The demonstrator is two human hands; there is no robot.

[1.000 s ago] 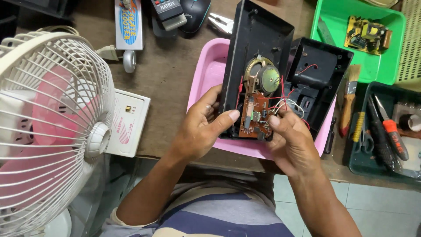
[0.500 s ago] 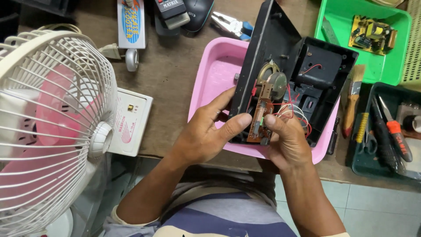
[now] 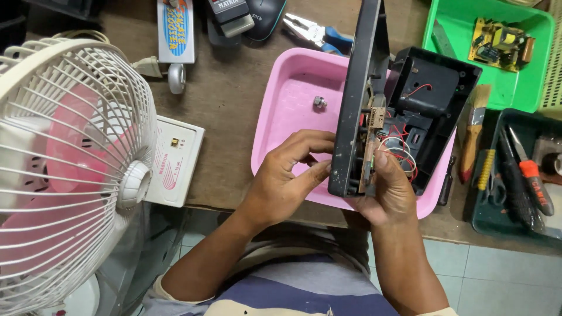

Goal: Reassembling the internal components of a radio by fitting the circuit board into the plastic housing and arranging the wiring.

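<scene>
Left hand [image 3: 290, 175]: low centre of the frame, fingers curled, thumb and fingertips pinching the edge of the black casing half [image 3: 357, 99].
Right hand [image 3: 389, 190]: fingers closed on the circuit board [image 3: 370, 155] inside that upright casing.
Progress: housing already opened, board and red wires [image 3: 401, 153] exposed; board not yet freed.
Other casing half [image 3: 436, 93]: lies right of it, over the pink tray [image 3: 287, 111].
Loose nut [image 3: 319, 102]: in the tray.
Far: pliers [image 3: 319, 32] top centre, green basket [image 3: 451, 23] top right.

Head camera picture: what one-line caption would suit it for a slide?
Two hands, left hand and right hand, hold an opened black plastic casing edge-up over a pink plastic tray.
</scene>
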